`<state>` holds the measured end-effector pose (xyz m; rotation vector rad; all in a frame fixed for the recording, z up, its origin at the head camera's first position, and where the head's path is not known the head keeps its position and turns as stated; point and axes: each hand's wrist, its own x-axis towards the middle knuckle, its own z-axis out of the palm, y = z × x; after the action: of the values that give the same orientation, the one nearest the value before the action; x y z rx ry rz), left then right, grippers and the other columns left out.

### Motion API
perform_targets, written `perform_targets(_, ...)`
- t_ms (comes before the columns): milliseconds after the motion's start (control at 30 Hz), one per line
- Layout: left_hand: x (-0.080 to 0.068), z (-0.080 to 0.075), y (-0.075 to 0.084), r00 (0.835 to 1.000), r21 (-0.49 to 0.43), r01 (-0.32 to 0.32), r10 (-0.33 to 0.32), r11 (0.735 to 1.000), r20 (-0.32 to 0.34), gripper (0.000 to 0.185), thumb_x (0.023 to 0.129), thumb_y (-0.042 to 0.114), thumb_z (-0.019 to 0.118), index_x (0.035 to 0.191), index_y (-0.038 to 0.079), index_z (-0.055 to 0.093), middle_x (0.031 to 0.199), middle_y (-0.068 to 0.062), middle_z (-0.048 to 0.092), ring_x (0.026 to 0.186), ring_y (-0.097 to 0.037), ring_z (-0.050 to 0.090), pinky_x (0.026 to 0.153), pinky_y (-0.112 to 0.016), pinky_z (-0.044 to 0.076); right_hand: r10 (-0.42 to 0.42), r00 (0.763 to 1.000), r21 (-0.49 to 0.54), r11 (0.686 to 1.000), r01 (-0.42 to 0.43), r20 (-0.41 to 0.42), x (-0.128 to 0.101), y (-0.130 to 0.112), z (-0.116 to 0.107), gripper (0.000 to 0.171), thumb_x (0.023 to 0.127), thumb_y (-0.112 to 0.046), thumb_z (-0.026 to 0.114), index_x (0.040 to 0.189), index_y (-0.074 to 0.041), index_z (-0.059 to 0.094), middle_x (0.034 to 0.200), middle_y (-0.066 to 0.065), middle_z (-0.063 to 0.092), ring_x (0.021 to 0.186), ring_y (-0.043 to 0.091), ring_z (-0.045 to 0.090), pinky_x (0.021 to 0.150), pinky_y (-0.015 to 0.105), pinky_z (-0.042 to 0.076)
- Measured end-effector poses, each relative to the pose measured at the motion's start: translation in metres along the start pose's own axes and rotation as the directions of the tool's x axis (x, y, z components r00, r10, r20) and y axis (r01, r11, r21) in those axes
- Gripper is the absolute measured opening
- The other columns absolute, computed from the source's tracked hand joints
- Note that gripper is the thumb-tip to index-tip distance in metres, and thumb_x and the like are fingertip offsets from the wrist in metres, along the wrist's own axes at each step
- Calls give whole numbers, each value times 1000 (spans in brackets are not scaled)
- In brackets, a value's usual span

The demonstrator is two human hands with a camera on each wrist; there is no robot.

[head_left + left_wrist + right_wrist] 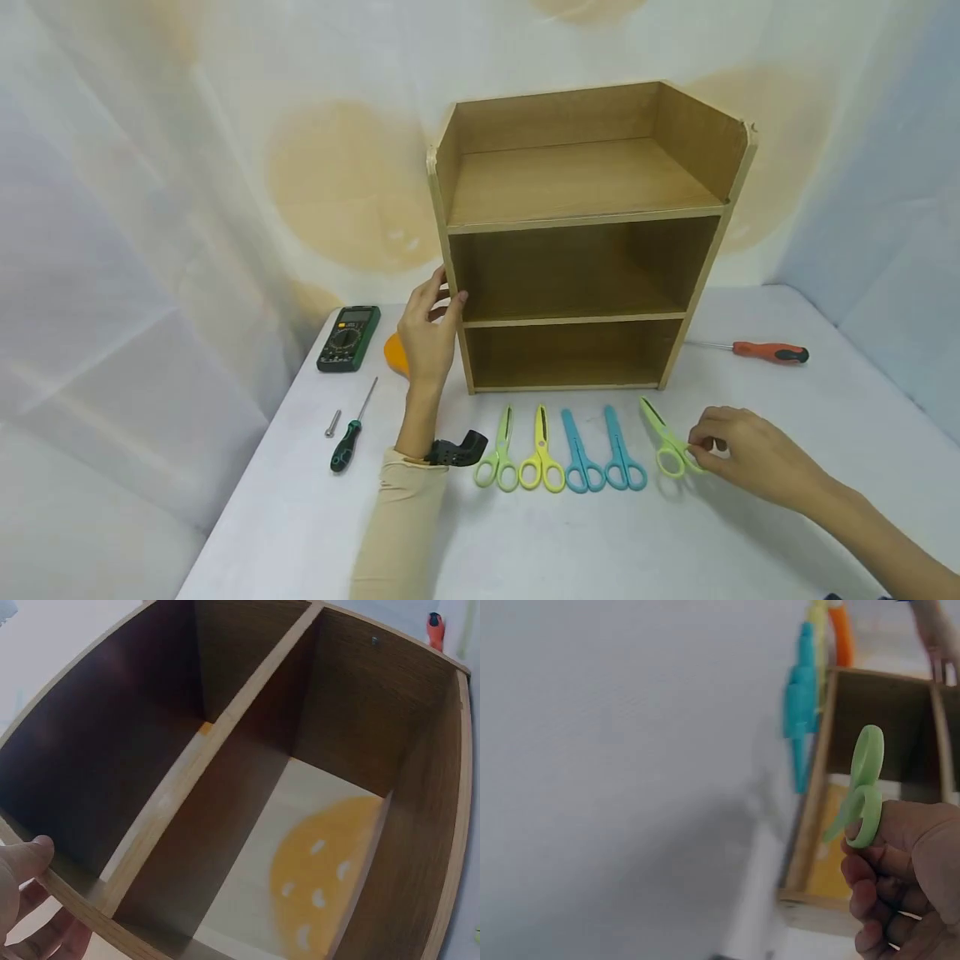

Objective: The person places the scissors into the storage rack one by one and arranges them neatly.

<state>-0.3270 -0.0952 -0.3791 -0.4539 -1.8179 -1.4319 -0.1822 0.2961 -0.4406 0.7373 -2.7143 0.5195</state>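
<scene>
A small wooden shelf unit (585, 190) stands on the white table. My left hand (429, 337) grips its left side panel, thumb on the front edge and fingers on the outside, as the left wrist view also shows. Over the table at the shelf's front right corner, my right hand (753, 457) pinches light green scissors (663, 432) by a handle loop, blades pointing away. Left of them, in a row before the shelf, lie two blue scissors (617, 435) (574, 439), yellow scissors (541, 435) and another pair of green scissors (504, 435).
A multimeter (348, 337), a green-and-black screwdriver (347, 444) and a bolt (333, 424) lie on the left side. An orange object (395, 354) is partly hidden behind my left forearm. Right of the shelf lies a red screwdriver (767, 352). White cloth hangs behind.
</scene>
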Motion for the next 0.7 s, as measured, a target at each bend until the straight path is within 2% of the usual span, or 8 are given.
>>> perform_targets(133, 1, 0, 1, 1000, -2, 13, -13, 1000, 2, 48, 92, 18, 75, 137, 10, 62, 123, -9, 65, 104, -21, 67, 83, -29, 58, -36, 998, 23, 999, 38, -54, 2, -18, -23, 33, 72, -5, 84, 78, -32, 67, 79, -28, 50, 71, -2, 48, 57, 18, 44)
perform_targets(233, 0, 1, 7, 1000, -9, 15, -15, 1000, -1, 47, 92, 14, 74, 137, 8, 62, 123, -11, 65, 103, -23, 66, 83, -36, 59, -74, 994, 60, 995, 78, -76, 7, -35, -41, 39, 72, -4, 84, 81, -36, 64, 80, -28, 51, 72, -2, 49, 57, 15, 42)
perform_targets(300, 0, 2, 14, 1000, -16, 22, -22, 1000, -4, 45, 92, 8, 73, 136, 4, 62, 122, -16, 65, 103, -28, 66, 83, -43, 59, -129, 987, 88, 987, 138, -96, 12, -46, -54, 44, 71, -2, 84, 83, -39, 62, 81, -28, 52, 74, -2, 49, 57, 12, 40)
perform_targets(367, -1, 4, 14, 1000, -17, 22, -22, 1000, -6, 45, 91, 3, 72, 135, 0, 62, 122, -20, 64, 103, -32, 66, 82, -48, 58, -193, 974, 112, 972, 206, -115, 19, -58, -68, 46, 71, -1, 83, 86, -39, 62, 83, -27, 53, 76, -3, 49, 59, 9, 40)
perform_targets(433, -1, 5, 13, 1000, -17, 23, -23, 1000, -13, 45, 90, -2, 72, 134, -4, 61, 122, -23, 63, 102, -36, 66, 82, -50, 58, -270, 954, 118, 951, 286, -131, 28, -68, -81, 44, 74, -3, 83, 87, -40, 63, 86, -27, 54, 77, -5, 49, 61, 7, 39)
perform_targets(500, -1, 6, 1, 1000, -17, 21, -22, 1000, -15, 46, 91, 0, 72, 135, -2, 60, 123, -23, 63, 103, -35, 66, 81, -49, 58, -318, 938, 112, 936, 334, -138, 40, -79, -94, 41, 76, -6, 82, 89, -40, 64, 88, -27, 54, 78, -7, 49, 62, 6, 39)
perform_targets(633, -2, 6, -5, 1000, -22, 15, -16, 1000, -27, 47, 91, 4, 73, 136, 0, 61, 123, -21, 63, 103, -34, 66, 81, -49, 58, -363, 921, 92, 922, 377, -140, 71, -101, -121, 34, 77, -9, 82, 89, -37, 67, 90, -27, 57, 75, -6, 52, 59, 8, 41)
perform_targets(700, -2, 6, -4, 999, -22, 18, -19, 1000, -30, 47, 91, 6, 74, 136, 2, 61, 123, -19, 64, 103, -33, 66, 81, -48, 58, -365, 921, 100, 920, 379, -136, 88, -112, -134, 37, 73, -3, 84, 87, -33, 69, 88, -25, 58, 72, -4, 54, 58, 9, 43)
